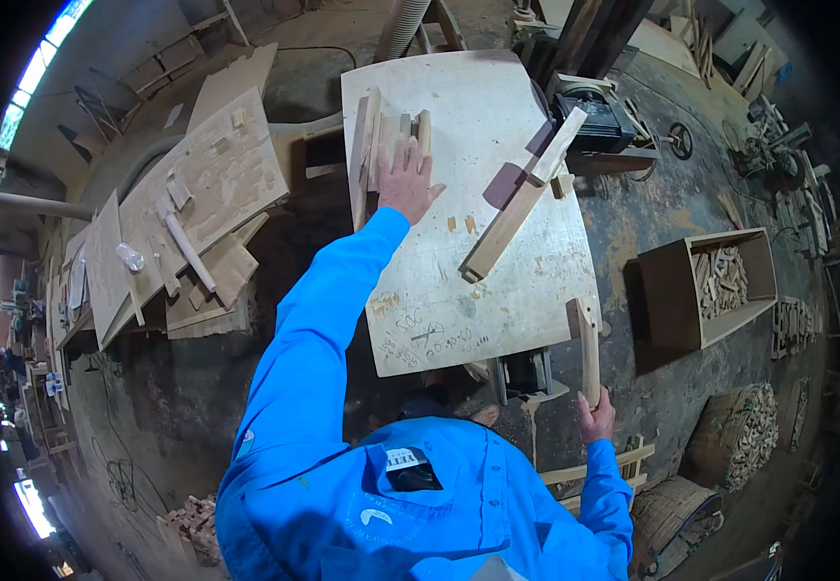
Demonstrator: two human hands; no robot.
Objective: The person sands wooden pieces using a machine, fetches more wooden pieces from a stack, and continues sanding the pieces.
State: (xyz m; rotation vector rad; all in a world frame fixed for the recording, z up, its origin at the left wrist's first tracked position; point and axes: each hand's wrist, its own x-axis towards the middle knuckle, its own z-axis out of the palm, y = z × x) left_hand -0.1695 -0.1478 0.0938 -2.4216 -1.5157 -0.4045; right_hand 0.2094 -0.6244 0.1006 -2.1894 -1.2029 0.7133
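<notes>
Over the scuffed tabletop (478, 102), the left hand (405, 184) splays on wooden strips (369, 155); the right hand (596, 417) clasps a squared bar (590, 356).

Dim, uneven indoor light. A curved window strip (39, 74) at upper left glares nearly white. The pale tabletop (468, 126) reflects brightly, with purplish shadow patches (504, 186) toward its right side. The centre is sharp; near the black rim, edges bend and background softens.

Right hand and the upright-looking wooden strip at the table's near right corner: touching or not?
Touching. The head view shows the right hand gripping the near end of the wooden strip, with no gap between them.
</notes>
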